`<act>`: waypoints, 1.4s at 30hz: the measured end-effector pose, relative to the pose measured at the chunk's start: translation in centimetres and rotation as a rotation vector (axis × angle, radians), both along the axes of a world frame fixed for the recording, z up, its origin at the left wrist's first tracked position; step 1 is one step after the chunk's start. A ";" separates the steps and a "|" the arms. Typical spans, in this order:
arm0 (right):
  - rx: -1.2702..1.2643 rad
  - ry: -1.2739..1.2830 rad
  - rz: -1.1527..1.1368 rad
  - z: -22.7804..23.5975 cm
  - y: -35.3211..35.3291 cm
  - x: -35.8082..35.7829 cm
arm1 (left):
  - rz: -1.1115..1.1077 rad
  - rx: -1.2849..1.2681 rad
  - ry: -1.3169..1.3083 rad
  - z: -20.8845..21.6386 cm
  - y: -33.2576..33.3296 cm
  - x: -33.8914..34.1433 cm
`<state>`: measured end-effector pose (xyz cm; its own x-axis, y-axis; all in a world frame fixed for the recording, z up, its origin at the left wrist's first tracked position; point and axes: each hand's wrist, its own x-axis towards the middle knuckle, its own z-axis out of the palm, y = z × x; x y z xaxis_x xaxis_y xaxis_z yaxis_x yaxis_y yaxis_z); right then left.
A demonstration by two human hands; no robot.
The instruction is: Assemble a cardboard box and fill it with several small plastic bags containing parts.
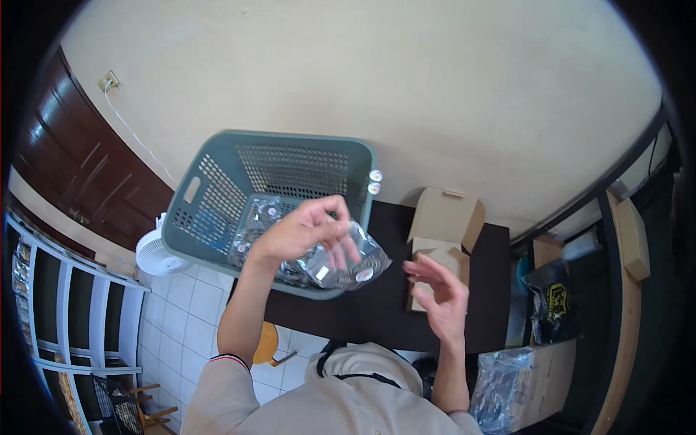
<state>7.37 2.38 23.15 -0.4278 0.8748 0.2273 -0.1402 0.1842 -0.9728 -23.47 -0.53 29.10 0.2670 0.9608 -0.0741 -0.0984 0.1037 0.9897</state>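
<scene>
A black table (377, 312) stands against a cream wall (377, 80), white tiled floor (181, 304) below. Left hand (308, 228) pinches one clear plastic packet (341, 264) above one green basket (217, 188); right hand (442, 297) hovers open and empty before one open cardboard box (442, 225).

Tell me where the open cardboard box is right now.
In the head view, the open cardboard box sits on the black table, right of the grey-green basket and just beyond the open right hand.
</scene>
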 end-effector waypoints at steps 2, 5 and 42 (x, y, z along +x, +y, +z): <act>-0.017 -0.046 0.188 1.2 0.7 -0.3 | -0.112 -0.044 -0.018 -0.7 0.2 3.6; -0.111 -0.135 0.266 1.2 -0.1 0.1 | -0.181 0.085 0.100 -3.9 0.5 7.0; -0.675 -0.241 -0.339 -34.8 13.1 12.0 | 0.420 -0.227 0.102 -18.7 -9.1 13.6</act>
<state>19.39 15.44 -11.62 -0.0830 0.8821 -0.4637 0.0469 -0.4614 -0.8860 -9.84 -9.68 10.36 -0.1595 0.9406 -0.2996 -0.0811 0.2900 0.9536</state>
